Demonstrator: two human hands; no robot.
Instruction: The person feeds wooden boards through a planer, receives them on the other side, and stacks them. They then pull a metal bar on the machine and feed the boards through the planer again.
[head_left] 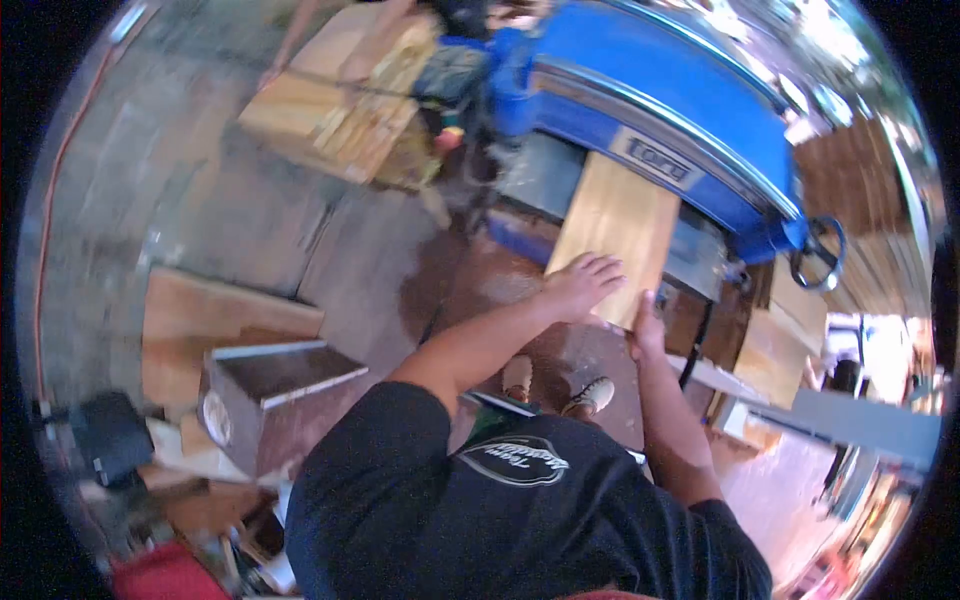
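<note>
A light wooden board (620, 222) lies with its far end under the blue planer machine (650, 95) and its near end toward me. My left hand (588, 284) rests on top of the board near its left edge, fingers stretched out and somewhat apart. At the near right corner, my right hand (647, 328) holds the board's edge, thumb up along the side and the other fingers mostly hidden. The part of the board beneath the machine is out of sight.
Another person's arms reach over a stack of boards (345, 95) at upper left. A black handwheel (820, 253) sticks out on the machine's right. Stacked timber (860, 205) stands beyond it. A dark box-shaped piece (285, 400) sits on the left.
</note>
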